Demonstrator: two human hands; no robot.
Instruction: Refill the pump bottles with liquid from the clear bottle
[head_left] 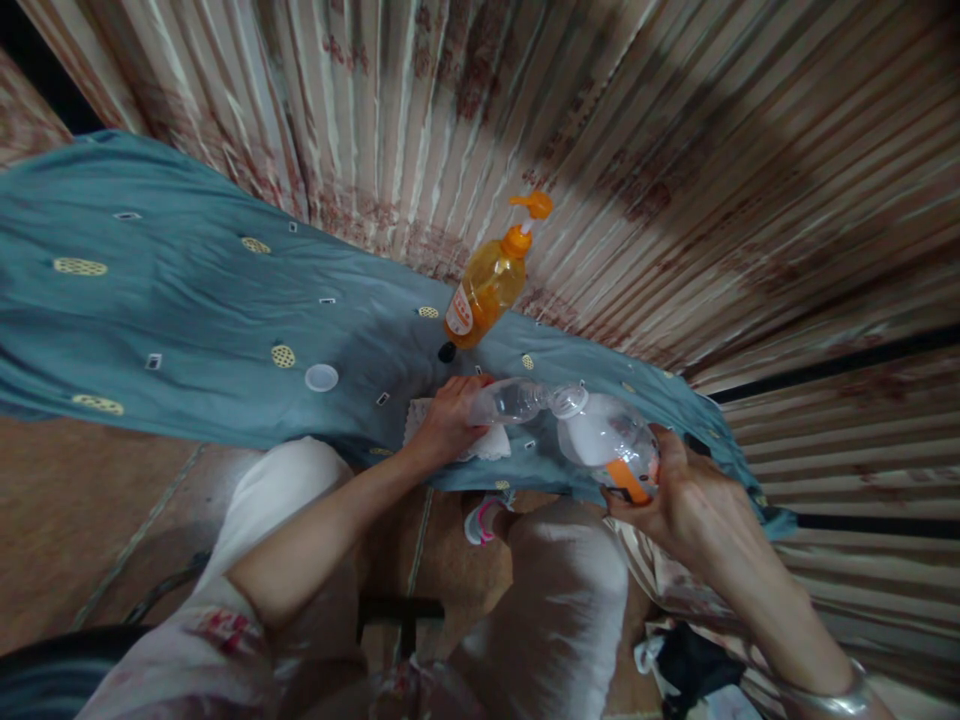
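My left hand (450, 420) is wrapped round a small clear plastic bottle (511, 401), its neck pointing right. My right hand (679, 490) grips the base end of a larger clear plastic bottle (604, 430) with an orange band. This one is tilted, with its mouth toward the small bottle's neck. The two necks meet or nearly meet; whether they touch I cannot tell. Under my left hand lies a white lace-edged cloth (491, 443). Beyond the hands stands an orange pump bottle (489, 285) holding amber liquid.
A teal patterned cloth (202, 300) covers the narrow table. On it are a round whitish lid (322, 377) and a small black cap (447, 352). A pleated curtain (420, 130) hangs behind. A dark bundle (694, 665) lies low at the right.
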